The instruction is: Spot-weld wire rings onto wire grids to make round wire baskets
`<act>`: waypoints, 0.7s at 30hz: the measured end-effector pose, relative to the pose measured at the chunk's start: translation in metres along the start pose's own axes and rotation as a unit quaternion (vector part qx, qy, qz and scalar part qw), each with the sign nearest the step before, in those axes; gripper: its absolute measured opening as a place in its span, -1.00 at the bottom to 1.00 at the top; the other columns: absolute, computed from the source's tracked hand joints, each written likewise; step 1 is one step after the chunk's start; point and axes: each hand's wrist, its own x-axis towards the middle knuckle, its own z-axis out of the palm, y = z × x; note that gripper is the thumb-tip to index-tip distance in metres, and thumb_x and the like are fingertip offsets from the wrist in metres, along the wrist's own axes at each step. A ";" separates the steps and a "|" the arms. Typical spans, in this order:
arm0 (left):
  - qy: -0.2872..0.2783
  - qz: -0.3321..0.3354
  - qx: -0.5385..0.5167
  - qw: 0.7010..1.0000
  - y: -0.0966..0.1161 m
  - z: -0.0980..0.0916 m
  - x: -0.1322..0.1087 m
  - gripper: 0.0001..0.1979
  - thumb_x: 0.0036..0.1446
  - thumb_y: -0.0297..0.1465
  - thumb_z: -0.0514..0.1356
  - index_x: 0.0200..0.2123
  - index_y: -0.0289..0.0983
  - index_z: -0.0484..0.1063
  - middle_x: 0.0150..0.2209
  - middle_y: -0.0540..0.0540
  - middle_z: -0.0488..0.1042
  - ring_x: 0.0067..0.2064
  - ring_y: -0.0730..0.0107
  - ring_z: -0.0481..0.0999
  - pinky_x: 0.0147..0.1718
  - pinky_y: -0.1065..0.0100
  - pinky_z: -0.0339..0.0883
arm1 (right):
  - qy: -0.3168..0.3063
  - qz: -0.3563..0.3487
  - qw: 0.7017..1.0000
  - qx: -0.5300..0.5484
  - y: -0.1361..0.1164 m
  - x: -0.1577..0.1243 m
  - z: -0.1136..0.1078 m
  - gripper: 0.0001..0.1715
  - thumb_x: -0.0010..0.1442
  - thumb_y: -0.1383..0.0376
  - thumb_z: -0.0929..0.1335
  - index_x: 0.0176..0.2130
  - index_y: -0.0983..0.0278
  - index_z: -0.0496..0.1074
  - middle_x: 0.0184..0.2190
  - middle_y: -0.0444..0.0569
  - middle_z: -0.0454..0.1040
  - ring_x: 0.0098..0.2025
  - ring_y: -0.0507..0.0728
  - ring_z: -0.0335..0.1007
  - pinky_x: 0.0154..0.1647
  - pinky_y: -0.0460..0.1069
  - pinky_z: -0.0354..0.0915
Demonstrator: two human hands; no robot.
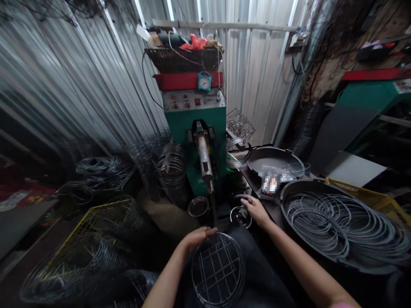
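Note:
A round wire rack (218,269) with a crossed grid inside its rim lies over the dark cloth on my lap. My left hand (199,238) is closed on its upper rim, with the fingertips at the edge. Out to the right, my right hand (256,209) has its fingers bent around a slim dark thing too dim to name. Just below and left of those fingers is a small round container (231,217) with a bright rim; its contents are unclear. A green machine (180,128) with a projecting metal arm (203,154) stands straight ahead.
A wide dark pan (285,214) at the right holds many wire rings (321,218). Behind it sits another pan (272,158). A small bowl (198,207) is under the machine arm. At the left are a yellow crate (93,209) and bundles of wire (102,167).

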 end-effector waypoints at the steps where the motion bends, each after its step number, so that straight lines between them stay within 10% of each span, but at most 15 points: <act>1: -0.005 0.000 -0.023 1.000 -0.005 -0.001 -0.002 -0.55 -0.13 -0.08 0.26 -0.31 -0.35 0.50 -0.40 -0.13 0.53 -0.22 0.14 0.47 -0.14 0.17 0.26 | 0.018 -0.077 0.994 -0.077 -0.018 0.019 -0.005 -0.71 0.08 0.27 0.29 -0.18 0.22 0.48 -0.26 -0.03 0.51 -0.19 0.13 0.42 -0.15 0.00 0.32; 7: 0.055 0.063 -0.218 0.972 -0.051 -0.012 -0.007 -0.35 -0.10 0.13 0.09 -0.08 -0.20 0.44 -0.04 -0.17 0.47 0.11 0.16 0.34 0.11 0.19 0.11 | 0.117 -0.172 0.872 -0.443 -0.126 0.132 -0.033 -0.45 0.16 0.42 0.20 0.12 0.11 0.30 -0.02 0.02 0.40 -0.14 0.14 0.41 -0.18 -0.07 0.29; 11: 0.195 0.141 -0.315 0.918 -0.072 -0.014 -0.005 -0.43 -0.17 0.06 0.20 -0.11 -0.11 0.45 -0.04 -0.15 0.47 0.09 0.14 0.37 0.04 0.19 0.23 | 0.041 -0.139 0.790 -0.596 -0.168 0.182 -0.033 -0.49 0.17 0.35 0.24 0.10 0.09 0.32 0.01 0.02 0.38 -0.09 0.15 0.41 -0.16 -0.05 0.29; 15: 0.225 0.158 -0.254 0.927 -0.069 -0.008 -0.007 -0.36 -0.33 -0.15 0.37 -0.07 -0.14 0.43 -0.13 -0.15 0.51 -0.07 0.10 0.48 -0.07 0.22 0.34 | -0.058 -0.082 0.715 -0.692 -0.192 0.203 -0.022 -0.63 0.05 0.33 0.36 -0.09 0.24 0.49 -0.11 0.13 0.48 -0.08 0.22 0.41 -0.15 0.01 0.30; 21: 0.245 0.149 -0.216 0.933 -0.062 -0.006 -0.015 -0.35 -0.32 -0.15 0.36 -0.05 -0.13 0.44 -0.16 -0.11 0.52 -0.12 0.11 0.49 -0.15 0.26 0.38 | -0.057 -0.058 0.720 -0.689 -0.205 0.207 -0.024 -0.65 0.01 0.32 0.39 -0.14 0.25 0.51 -0.16 0.11 0.52 -0.13 0.20 0.45 -0.19 -0.01 0.32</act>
